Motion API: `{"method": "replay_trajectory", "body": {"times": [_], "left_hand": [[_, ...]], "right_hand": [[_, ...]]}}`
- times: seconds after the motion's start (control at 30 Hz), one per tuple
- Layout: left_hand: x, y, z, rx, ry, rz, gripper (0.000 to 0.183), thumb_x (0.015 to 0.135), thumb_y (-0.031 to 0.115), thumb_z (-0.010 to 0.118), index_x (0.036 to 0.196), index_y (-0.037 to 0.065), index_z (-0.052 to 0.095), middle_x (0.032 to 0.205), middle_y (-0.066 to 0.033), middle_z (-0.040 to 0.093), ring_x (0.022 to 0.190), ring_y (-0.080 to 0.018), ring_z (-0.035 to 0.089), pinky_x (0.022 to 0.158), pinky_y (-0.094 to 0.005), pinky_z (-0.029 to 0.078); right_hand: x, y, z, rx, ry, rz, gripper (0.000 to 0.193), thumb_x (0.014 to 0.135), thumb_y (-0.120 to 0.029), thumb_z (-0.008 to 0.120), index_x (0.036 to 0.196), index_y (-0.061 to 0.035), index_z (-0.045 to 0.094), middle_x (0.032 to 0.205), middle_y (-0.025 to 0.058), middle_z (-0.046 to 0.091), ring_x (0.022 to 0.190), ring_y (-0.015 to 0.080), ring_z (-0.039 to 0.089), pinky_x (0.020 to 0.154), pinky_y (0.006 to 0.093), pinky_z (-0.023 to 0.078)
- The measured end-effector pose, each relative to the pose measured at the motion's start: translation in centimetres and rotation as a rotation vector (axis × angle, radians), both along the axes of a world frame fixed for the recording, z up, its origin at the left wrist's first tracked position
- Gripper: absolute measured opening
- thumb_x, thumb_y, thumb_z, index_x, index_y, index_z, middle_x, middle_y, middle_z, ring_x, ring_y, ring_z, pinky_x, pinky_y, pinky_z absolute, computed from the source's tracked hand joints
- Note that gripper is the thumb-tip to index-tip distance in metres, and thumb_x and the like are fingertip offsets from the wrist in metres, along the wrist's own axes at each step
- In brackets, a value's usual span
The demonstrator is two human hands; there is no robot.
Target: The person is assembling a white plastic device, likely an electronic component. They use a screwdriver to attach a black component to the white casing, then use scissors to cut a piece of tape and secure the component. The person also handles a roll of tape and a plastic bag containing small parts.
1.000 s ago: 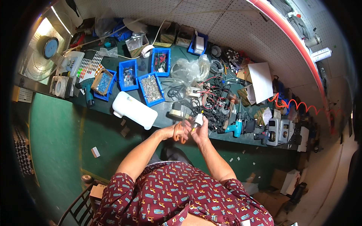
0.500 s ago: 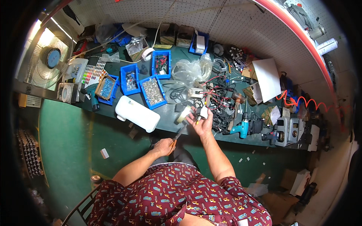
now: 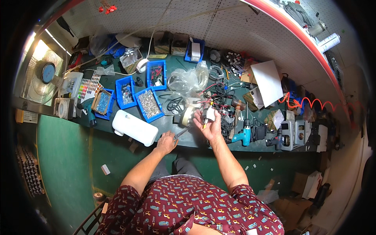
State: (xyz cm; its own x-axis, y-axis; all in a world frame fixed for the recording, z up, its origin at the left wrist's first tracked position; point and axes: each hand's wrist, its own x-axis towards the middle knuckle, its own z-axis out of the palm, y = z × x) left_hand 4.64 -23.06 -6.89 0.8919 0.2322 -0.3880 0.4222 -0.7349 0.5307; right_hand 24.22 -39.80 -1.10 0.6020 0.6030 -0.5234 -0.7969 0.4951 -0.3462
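At the bench's front edge, my left hand (image 3: 166,143) is closed at the handle end of a pair of scissors (image 3: 181,133). Their grey blades point right and away, low over the bench top. My right hand (image 3: 210,126) is turned palm up with curled fingers, holding a small white block-shaped part (image 3: 210,114); a yellow bit shows beneath it. What this part is exactly is too small to tell. Just left of the right hand stands a roll of pale tape (image 3: 188,116). To the left of my left hand lies a large white plastic housing (image 3: 135,128).
Blue bins of small metal parts (image 3: 149,103) stand behind the housing. A tangle of black and red wires (image 3: 227,117) lies beyond my right hand. Farther right are a teal power drill (image 3: 243,134) and grey metal housings (image 3: 288,135). A fan (image 3: 47,73) stands far left.
My left hand has moved forward with the scissors, from over my lap to the bench edge. The right hand still holds the white part in about the same place. The whole view has shifted slightly.
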Motion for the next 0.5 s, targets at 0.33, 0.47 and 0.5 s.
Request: {"method": "replay_trajectory", "body": {"times": [0.33,0.47,0.5], "left_hand": [[2.7,-3.1,6.3,-0.442,-0.488,0.382,0.044,0.096,0.012,0.058,0.137,-0.004,0.054,0.136,-0.0267,0.058,0.128,-0.0411,0.055,0.111,-0.0436,0.042],[4.8,-6.4,7.7,-0.867,-0.536,0.526,0.048,0.101,0.010,0.052,0.145,-0.009,0.046,0.137,-0.0201,0.060,0.127,-0.0246,0.059,0.107,-0.0356,0.045],[5.0,-6.5,7.7,-0.863,-0.556,0.550,0.048,0.101,0.010,0.051,0.145,-0.009,0.046,0.135,-0.0186,0.062,0.125,-0.0225,0.059,0.106,-0.0343,0.046]], "right_hand": [[-3.2,-0.7,0.5,-0.197,-0.324,0.164,0.046,0.096,-0.040,0.065,0.128,-0.0070,0.059,0.117,0.0087,0.069,0.096,0.0192,0.067,0.079,0.0363,0.058],[-5.5,0.5,-0.5,-0.481,-0.628,0.085,0.039,0.091,-0.025,0.074,0.118,-0.0019,0.059,0.106,0.0076,0.068,0.093,0.0128,0.064,0.082,0.0313,0.054],[-5.8,0.8,0.1,-0.599,-0.711,0.107,0.043,0.089,-0.027,0.075,0.118,0.0013,0.059,0.105,0.0083,0.067,0.093,0.0141,0.063,0.084,0.0298,0.052]]}}
